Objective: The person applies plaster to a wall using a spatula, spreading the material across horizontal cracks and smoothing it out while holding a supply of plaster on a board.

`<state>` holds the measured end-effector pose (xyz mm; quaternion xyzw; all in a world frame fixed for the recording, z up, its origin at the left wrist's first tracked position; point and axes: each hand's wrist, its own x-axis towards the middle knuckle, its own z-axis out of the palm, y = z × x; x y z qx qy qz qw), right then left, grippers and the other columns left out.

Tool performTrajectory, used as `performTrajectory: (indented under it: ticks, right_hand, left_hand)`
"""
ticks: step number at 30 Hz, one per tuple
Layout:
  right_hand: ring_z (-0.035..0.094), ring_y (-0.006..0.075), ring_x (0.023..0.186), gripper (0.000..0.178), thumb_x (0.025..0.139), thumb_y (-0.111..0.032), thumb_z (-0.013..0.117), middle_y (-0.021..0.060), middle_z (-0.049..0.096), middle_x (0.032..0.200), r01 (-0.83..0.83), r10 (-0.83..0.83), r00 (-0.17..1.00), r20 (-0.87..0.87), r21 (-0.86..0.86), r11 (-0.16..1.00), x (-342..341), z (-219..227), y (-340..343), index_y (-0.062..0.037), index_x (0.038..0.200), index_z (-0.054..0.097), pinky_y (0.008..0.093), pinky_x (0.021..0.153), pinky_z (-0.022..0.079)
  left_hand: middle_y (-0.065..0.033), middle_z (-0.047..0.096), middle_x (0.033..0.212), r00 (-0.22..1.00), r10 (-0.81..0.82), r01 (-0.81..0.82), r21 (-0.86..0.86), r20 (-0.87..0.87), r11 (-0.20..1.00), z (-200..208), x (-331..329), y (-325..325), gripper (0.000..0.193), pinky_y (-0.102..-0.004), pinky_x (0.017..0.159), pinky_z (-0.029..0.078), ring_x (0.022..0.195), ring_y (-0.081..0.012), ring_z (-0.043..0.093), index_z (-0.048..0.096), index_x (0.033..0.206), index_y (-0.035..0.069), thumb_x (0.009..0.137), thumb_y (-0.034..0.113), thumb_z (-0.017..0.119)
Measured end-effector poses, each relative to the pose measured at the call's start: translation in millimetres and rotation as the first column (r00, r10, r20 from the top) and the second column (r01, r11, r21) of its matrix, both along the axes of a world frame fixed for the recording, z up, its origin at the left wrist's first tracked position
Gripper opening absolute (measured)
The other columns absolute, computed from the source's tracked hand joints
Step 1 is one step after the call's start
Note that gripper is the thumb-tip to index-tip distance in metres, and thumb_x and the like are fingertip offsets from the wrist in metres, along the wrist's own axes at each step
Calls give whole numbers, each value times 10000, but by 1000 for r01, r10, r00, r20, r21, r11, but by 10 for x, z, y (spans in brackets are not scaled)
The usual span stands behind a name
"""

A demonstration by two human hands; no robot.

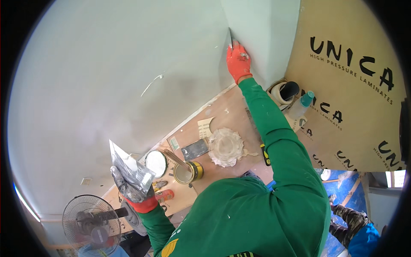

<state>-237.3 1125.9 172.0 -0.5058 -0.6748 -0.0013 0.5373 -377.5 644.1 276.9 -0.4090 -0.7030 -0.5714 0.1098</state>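
In an orange-red glove, my right hand (239, 62) reaches far up to the inner corner of the pale wall (171, 47). It is closed round a putty knife (230, 37), whose thin blade lies edge-on at the corner. My left hand (130, 186), in a red-cuffed glove smeared grey with filler, is low at the left. It grips a wide metal filling blade (124, 159) with whitish filler on its surface. A streak of filler (151, 85) marks the wall between the two hands.
Below the wall, a wooden board (195, 126) carries an open tin (183, 172), a white round lid (156, 164), a dark sanding block (195, 149) and a crumpled plastic sheet (225, 147). A fan (92, 225) stands lower left. Brown printed sheeting (342, 85) covers the right side. Another person (355, 227) is lower right.
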Motion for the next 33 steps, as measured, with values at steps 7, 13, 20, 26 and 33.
performTrajectory:
  ticks: [7, 13, 20, 26, 33]
  right_hand:
    - [587, 329, 970, 349, 852, -247, 616, 140, 562, 1057, -136, 127, 989, -73, -145, 980, -425, 128, -456, -53, 1139, 570, 438, 766, 516]
    - [568, 312, 923, 419, 773, -192, 658, 124, 535, 1002, -453, 453, 891, -30, 28, 891, -1341, 296, -1751, -37, 1148, 551, 420, 718, 509]
    - [592, 282, 887, 309, 836, -169, 537, 100, 573, 981, -604, 549, 755, 359, 53, 795, -1927, 246, -2541, -78, 1129, 571, 406, 668, 512]
    - [616, 289, 818, 245, 859, -209, 582, 112, 628, 884, -834, 817, 551, -168, -88, 545, -1119, 712, -2492, -59, 1052, 583, 399, 663, 501]
    - [564, 247, 1147, 728, 715, -173, 809, 119, 528, 1262, -950, 502, -310, -808, 286, -126, -33, 561, -3697, -40, 1321, 428, 393, 943, 488]
  left_hand:
    - [-142, 474, 1351, 996, 90, -90, -76, -11, 993, -225, -156, -389, 761, -358, 1013, 409, 1184, -237, 503, 344, 1411, -16, 808, 242, 728]
    - [-91, 469, 1365, 992, 124, -121, -87, 31, 989, -310, -266, -633, 599, -299, 933, 474, 1145, -191, 522, 333, 1427, 9, 928, 199, 604]
    - [-190, 437, 1391, 986, 102, -107, 29, 132, 994, -254, -268, -1016, 776, -401, 1041, 389, 1213, -271, 494, 327, 1428, -4, 798, 162, 748]
    - [-273, 416, 1381, 635, 406, -584, -63, -657, 809, -1, -195, -1164, 823, -392, 1039, 391, 1225, -364, 487, 255, 1432, -88, 813, 175, 731]
    - [-296, 497, 1282, 346, 402, -409, 250, -848, 878, -371, -398, -690, 643, -457, 964, 465, 1105, -452, 553, 350, 1354, -125, 898, 222, 641]
